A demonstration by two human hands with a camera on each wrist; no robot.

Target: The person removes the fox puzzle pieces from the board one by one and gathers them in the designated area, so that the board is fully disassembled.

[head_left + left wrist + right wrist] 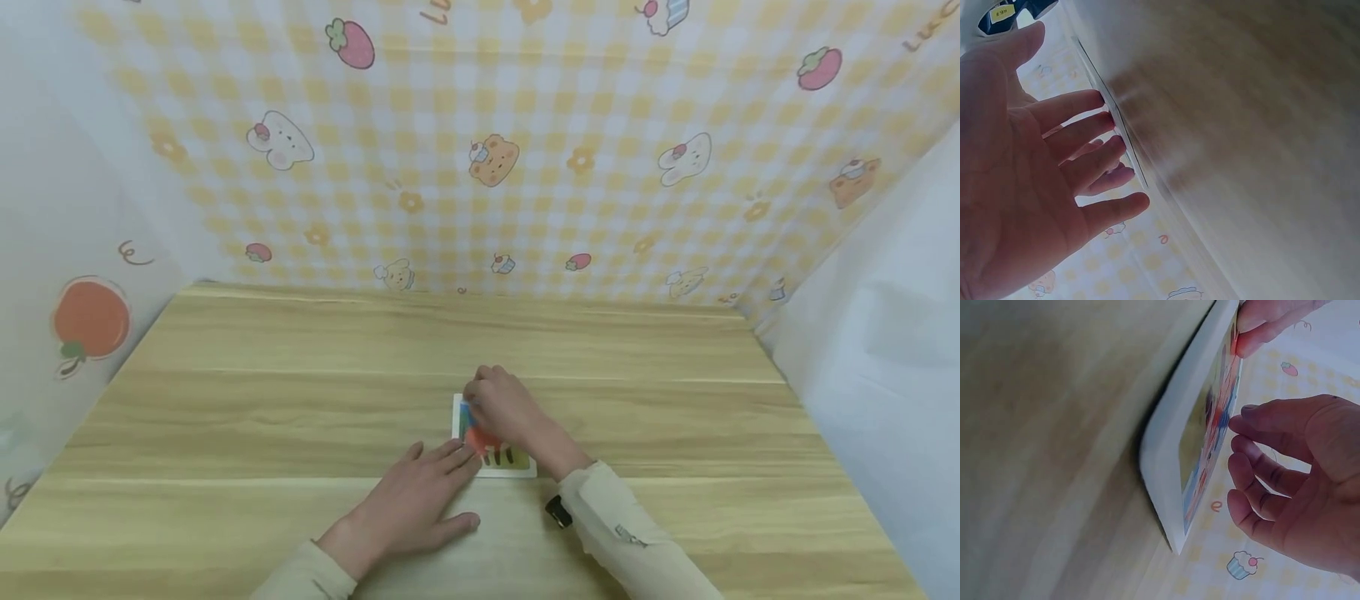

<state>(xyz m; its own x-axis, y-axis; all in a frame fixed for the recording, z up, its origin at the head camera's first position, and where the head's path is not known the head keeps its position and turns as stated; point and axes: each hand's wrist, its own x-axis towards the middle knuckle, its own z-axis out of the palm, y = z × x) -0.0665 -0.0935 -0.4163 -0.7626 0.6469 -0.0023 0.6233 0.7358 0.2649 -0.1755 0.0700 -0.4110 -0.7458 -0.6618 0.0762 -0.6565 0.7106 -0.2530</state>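
Note:
A small white-bordered picture board (512, 476) lies flat on the table, showing an orange figure with dark legs on green and blue. My left hand (420, 502) rests its nearly straight fingertips on the board's near left part, the thumb spread out over the wood. Over the upper part of the picture is my right hand (504, 406), which hides much of it. In the right wrist view, the right thumb and index finger (1254, 417) meet at the picture's surface by a blue patch; whether they pinch a piece there is unclear. Its other fingers are loosely curled.
Wood-grain table (300, 400) surrounds the board. Behind it hangs a yellow checked cloth (420, 167) with cartoon prints, and pale sheets flank both sides. A black device (558, 511) sits beneath the right sleeve's cuff.

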